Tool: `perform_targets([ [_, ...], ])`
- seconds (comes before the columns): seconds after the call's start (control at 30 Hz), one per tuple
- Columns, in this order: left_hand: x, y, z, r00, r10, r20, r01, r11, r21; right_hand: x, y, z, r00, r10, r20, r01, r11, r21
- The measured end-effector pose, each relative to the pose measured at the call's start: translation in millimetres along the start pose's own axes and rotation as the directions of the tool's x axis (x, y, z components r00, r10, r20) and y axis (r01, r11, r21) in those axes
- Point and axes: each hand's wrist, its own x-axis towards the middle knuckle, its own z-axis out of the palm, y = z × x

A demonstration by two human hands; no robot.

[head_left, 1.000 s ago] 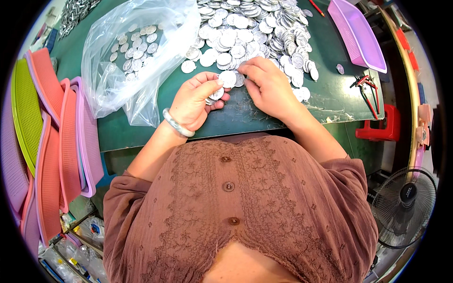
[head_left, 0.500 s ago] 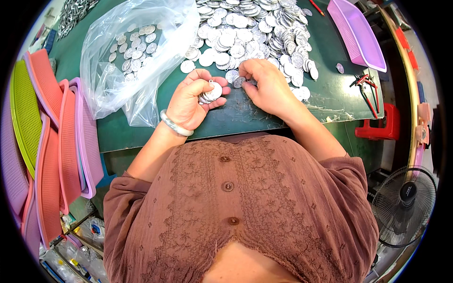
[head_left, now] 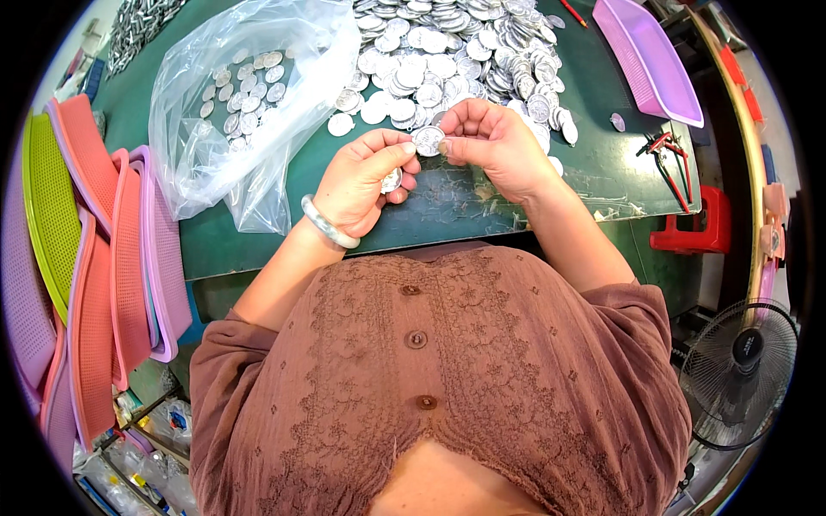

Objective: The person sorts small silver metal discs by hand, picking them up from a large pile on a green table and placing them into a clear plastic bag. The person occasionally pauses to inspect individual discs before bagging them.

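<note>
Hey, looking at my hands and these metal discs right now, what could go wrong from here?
1. The disc pinched between left hand and right hand sits near the green table's edge; a loose grip might drop it into your lap.
2. The pile of discs spreads wide; an elbow could scatter it.

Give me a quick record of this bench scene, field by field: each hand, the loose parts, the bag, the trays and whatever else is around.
left hand: cups a few silver discs, thumb and forefinger on one disc
right hand: pinches the same disc from the other side
disc pile: heap of silver round pieces on the green table
plastic bag: clear, open, more discs inside
stacked trays: pink, orange, green, at the person's left
purple tray: far right of the table
pliers: red-handled, near the right edge
fan: on the floor, lower right
</note>
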Motion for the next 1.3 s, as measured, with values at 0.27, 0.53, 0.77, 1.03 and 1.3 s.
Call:
perform_targets([
  [0.27, -1.5, 2.7, 3.3, 0.998, -0.069, 0.001, 0.068, 0.990, -0.125, 0.1, 2.1, -2.8, 0.999, 0.011, 0.040, -0.015, 0.994, 0.110],
  [0.53, -0.6, 0.3, 2.0, 0.999, -0.053, -0.002, 0.052, 0.991, -0.123, -2.1, 2.8, -4.6, 0.996, -0.012, 0.088, -0.010, 0.969, 0.246],
  [0.77, -2.3, -2.2, 7.0, 0.992, 0.088, -0.089, -0.087, 0.996, 0.021, -2.4, 2.3, -3.0, 0.997, -0.041, 0.069, 0.021, 0.963, 0.269],
  [1.03, -2.6, -4.3, 5.1, 0.987, 0.134, -0.087, -0.131, 0.991, 0.041, -3.5, 2.4, -6.2, 1.000, 0.023, -0.017, -0.024, 0.999, -0.028],
  [1.3, -3.1, -5.0, 4.2, 0.986, 0.144, -0.087, -0.133, 0.984, 0.119, -4.0, 1.1, -7.1, 0.997, 0.065, -0.034, -0.065, 0.998, -0.001],
])
